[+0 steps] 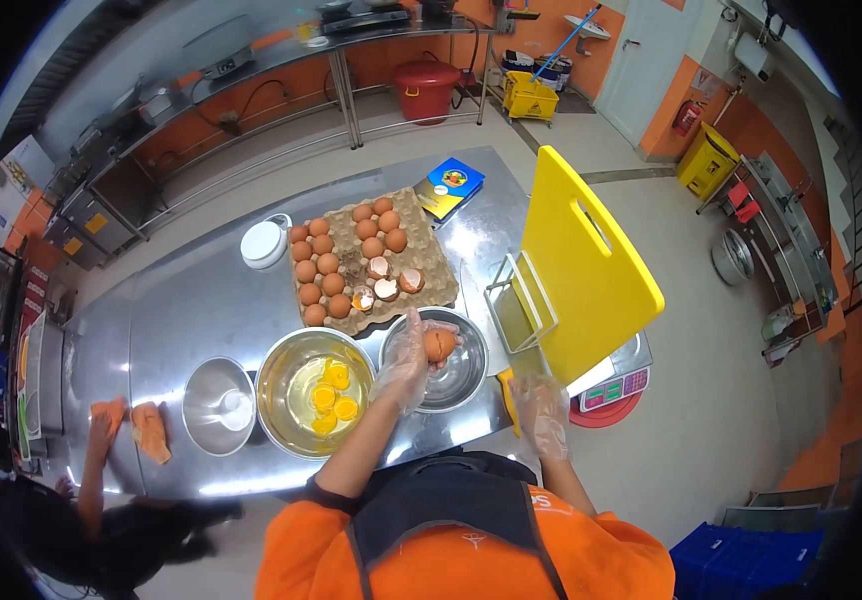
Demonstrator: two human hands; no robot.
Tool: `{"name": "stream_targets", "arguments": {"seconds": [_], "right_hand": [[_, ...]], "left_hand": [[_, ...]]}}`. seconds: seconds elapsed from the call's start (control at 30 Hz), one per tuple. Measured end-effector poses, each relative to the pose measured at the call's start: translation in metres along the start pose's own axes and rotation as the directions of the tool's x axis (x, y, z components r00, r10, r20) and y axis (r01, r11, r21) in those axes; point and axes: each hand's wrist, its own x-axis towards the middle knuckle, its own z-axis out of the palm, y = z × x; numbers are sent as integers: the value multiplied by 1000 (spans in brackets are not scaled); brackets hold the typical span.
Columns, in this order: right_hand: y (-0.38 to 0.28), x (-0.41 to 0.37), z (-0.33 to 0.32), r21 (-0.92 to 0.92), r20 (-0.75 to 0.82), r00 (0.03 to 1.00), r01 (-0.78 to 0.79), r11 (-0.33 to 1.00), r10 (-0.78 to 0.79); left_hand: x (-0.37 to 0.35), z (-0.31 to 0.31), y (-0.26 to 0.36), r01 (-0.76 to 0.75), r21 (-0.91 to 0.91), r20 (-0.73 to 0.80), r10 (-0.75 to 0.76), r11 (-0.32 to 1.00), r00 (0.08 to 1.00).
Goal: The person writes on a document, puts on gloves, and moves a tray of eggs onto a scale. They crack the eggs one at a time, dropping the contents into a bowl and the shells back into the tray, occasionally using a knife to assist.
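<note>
My left hand (406,365), in a clear plastic glove, holds a brown egg (439,345) with a crack line across its shell, above an empty steel bowl (463,385). My gloved right hand (543,412) is low at the table's front edge, beside a knife with a yellow handle (509,400); whether it grips the knife I cannot tell. Left of my left hand, a larger steel bowl (281,425) contains several yolks in clear egg white. Behind the bowls lies a cardboard egg tray (421,240) with brown eggs and several broken shells (385,289).
A yellow cutting board (591,270) stands upright in a white rack (523,305) at right, near a scale (614,390). Another steel bowl (218,405), a white lidded container (264,243) and a blue-yellow box (451,187) are on the table. A co-worker's hand (101,428) touches an orange cloth at left.
</note>
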Motion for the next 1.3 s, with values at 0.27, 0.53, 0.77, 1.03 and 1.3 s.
{"name": "stream_targets", "arguments": {"seconds": [0.27,0.53,0.77,1.03,1.3], "right_hand": [[-80,38,-25,955,195,876,-67,288,-442],[-76,73,7,964,242,775,-122,237,-584],[-77,80,10,968,206,797,-82,235,-568],[-86,67,9,923,50,844,165,347,-534],[-88,65,13,866,32,822,262,426,-569]], "left_hand": [[12,-6,-8,-11,204,-11,13,979,1000],[27,-33,-16,-76,203,181,39,976,983],[22,-40,-2,-2,117,209,-22,993,978],[22,-47,-5,-45,157,262,2,987,965],[15,-51,-3,-228,508,193,148,831,970]]}}
